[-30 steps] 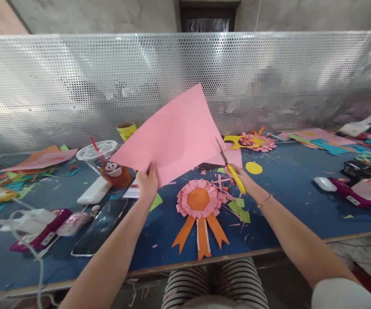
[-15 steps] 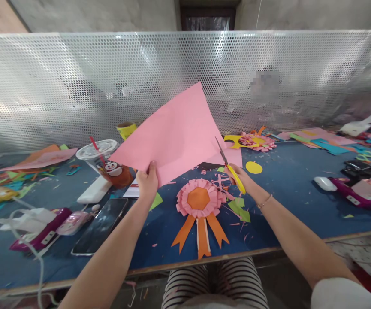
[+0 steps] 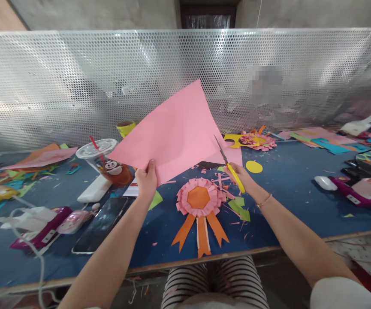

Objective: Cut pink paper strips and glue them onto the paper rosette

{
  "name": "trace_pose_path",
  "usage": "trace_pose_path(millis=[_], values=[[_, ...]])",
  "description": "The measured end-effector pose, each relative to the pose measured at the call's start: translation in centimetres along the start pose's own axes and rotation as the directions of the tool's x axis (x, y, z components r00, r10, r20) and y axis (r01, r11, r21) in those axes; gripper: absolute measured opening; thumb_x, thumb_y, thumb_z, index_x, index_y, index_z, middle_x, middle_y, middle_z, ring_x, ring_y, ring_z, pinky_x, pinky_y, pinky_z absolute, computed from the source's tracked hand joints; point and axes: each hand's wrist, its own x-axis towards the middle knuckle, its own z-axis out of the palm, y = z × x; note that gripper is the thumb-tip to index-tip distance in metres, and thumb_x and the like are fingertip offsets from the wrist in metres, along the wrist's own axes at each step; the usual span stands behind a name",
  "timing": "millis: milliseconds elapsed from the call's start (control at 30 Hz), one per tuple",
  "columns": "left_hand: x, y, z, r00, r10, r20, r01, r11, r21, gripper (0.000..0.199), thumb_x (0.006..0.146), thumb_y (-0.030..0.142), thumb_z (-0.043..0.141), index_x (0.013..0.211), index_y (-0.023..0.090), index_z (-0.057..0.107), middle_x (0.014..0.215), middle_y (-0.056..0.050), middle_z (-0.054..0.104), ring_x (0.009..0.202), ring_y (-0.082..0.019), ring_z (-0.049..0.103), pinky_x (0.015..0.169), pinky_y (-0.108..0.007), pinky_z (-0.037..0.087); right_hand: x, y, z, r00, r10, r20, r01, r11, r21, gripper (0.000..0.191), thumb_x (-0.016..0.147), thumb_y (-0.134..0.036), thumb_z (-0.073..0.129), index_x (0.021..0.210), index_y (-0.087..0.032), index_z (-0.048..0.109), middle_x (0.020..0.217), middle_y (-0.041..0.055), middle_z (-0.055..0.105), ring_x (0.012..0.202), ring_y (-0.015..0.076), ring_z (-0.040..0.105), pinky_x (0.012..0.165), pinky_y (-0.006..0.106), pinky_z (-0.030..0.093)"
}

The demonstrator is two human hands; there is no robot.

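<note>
Here, a plain pink sheet (image 3: 172,128) tilts above the blue table (image 3: 288,180); the left hand (image 3: 147,179) pinches its lower edge; the right hand (image 3: 242,177) grips yellow-handled scissors (image 3: 232,171) near its right edge.

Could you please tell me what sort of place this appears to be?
Probably a papercraft workshop: a pink-and-orange paper rosette lies on the blue table, green scraps lie beside it, and the right hand holds yellow-handled scissors.

1 head-worn camera, facing forward and down, near the table (image 3: 294,184)
</note>
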Motion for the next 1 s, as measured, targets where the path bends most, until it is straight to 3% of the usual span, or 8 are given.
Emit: trace_pose_path(millis=[200, 333, 567, 767, 1000], values=[[0.2, -0.1, -0.1, 1.0, 0.016, 0.013, -0.016, 1.0, 0.015, 0.042, 0.079, 0.048, 0.049, 0.08, 0.009, 0.066, 0.081, -0.012, 0.066, 0.087, -0.026, 0.061, 0.085, -0.037, 0.046, 0.0, -0.3, 0.0, 0.997, -0.038, -0.06, 0.028, 0.986, -0.162, 0.044, 0.075, -0.061, 0.044, 0.061, -0.021, 0.037, 0.045, -0.0047, 0.035, 0.043, 0.0086, 0.033, 0.042, 0.023, 0.024], [0.4, -0.2, -0.2, 1.0, 0.017, 0.016, -0.018, 0.999, 0.029, 0.042, 0.079, 0.048, 0.049, 0.077, 0.01, 0.065, 0.074, -0.01, 0.065, 0.082, -0.025, 0.061, 0.08, -0.035, 0.048, 0.4, 0.3, 0.1, 0.997, -0.045, -0.064, 0.033, 0.984, -0.174, 0.045, 0.073, -0.063, 0.044, 0.058, -0.02, 0.04, 0.044, -0.0035, 0.036, 0.043, 0.0089, 0.033, 0.042, 0.023, 0.023], [0.6, -0.2, -0.2, 1.0, 0.013, -0.004, -0.013, 1.0, 0.026, 0.043, 0.078, 0.049, 0.05, 0.08, 0.009, 0.065, 0.078, -0.011, 0.066, 0.082, -0.025, 0.061, 0.078, -0.035, 0.048, 0.3, 0.1, 0.0, 1.0, 0.019, -0.01, -0.02, 0.996, -0.083, 0.046, 0.071, -0.065, 0.046, 0.061, -0.02, 0.042, 0.044, -0.0043, 0.036, 0.04, 0.0085, 0.033, 0.038, 0.023, 0.025], [0.5, 0.0, -0.1, 0.999, 0.016, 0.049, -0.018, 0.999, 0.034, 0.04, 0.079, 0.047, 0.049, 0.079, 0.01, 0.064, 0.077, -0.01, 0.066, 0.078, -0.024, 0.062, 0.076, -0.035, 0.048, -0.1, 0.6, 0.2, 0.973, 0.183, 0.143, -0.206, 0.964, 0.166, 0.051, 0.069, -0.073, 0.045, 0.068, -0.022, 0.041, 0.042, -0.0072, 0.034, 0.034, 0.0078, 0.031, 0.033, 0.022, 0.028], [0.3, 0.2, 0.0, 0.995, 0.045, 0.085, -0.049, 0.998, 0.041, 0.036, 0.078, 0.045, 0.05, 0.073, 0.012, 0.062, 0.073, -0.007, 0.065, 0.075, -0.022, 0.061, 0.071, -0.032, 0.048, 0.4, 1.8, 0.7, 0.97, 0.14, 0.201, -0.203, 0.918, 0.34, 0.053, 0.066, -0.075, 0.049, 0.068, -0.022, 0.04, 0.042, -0.0072, 0.038, 0.033, 0.0081, 0.034, 0.031, 0.022, 0.03]])
